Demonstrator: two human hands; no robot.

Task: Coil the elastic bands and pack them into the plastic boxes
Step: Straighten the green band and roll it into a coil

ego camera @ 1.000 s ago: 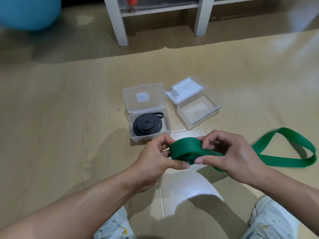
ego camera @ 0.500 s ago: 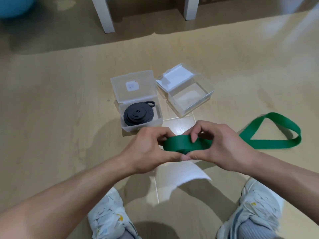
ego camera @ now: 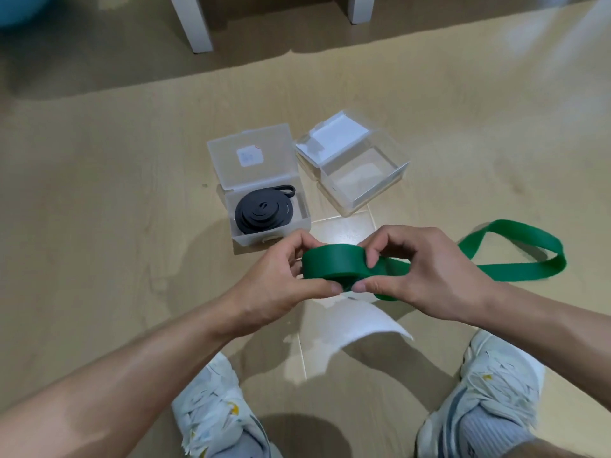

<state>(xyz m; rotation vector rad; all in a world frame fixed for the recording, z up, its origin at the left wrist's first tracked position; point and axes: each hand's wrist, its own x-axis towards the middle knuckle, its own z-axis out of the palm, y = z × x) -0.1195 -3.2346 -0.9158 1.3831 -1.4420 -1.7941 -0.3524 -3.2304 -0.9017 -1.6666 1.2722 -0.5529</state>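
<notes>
From your head camera: your left hand (ego camera: 281, 279) and right hand (ego camera: 420, 269) meet over the floor (ego camera: 99, 226), both curled round the green band (ego camera: 334, 262). The left grip pinches the coiled part from its left side, thumb underneath and fingers over the top. The right grip pinches it from the right, index fingertip pressed on the coil's outer face and thumb at its lower edge, nearly touching your left thumb. The band's loose tail runs out past your right hand and lies in a loop on the floor at right.

Beyond your hands two open boxes sit just beside each other on the floor. The left box (ego camera: 271, 234) holds a coiled black band (ego camera: 263, 211), its lid (ego camera: 251, 157) standing up behind. The right box (ego camera: 363, 180) is clear and holds no band. Your shoes (ego camera: 218, 414) show at the bottom, and white furniture legs (ego camera: 195, 24) stand at the top.
</notes>
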